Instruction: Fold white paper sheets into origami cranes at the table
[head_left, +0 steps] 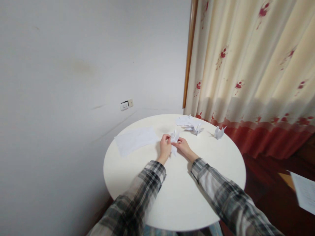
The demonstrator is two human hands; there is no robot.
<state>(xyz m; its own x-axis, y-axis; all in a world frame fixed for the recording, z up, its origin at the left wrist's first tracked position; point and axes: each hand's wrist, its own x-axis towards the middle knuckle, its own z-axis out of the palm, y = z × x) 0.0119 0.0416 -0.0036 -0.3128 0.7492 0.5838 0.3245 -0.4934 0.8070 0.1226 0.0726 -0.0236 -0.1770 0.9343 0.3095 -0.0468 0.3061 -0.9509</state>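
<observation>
Between my two hands, above the middle of the round white table [182, 203], is a piece of folded white paper [175, 135]. My left hand [165, 146] pinches it from the left side. From the right, my right hand [182, 146] grips it with thumb and fingers closed. One part of the paper stands up over my fingers and another part hangs below them. The exact shape of its folds is too blurred to make out, and my fingers cover its centre.
Flat white sheets [136, 139] lie on the table's left. Several folded paper pieces [195, 128] sit at the back right, and another folded paper piece [220, 132] stands near the right edge. A wall [61, 98] borders the left, a patterned curtain [246, 65] the back right.
</observation>
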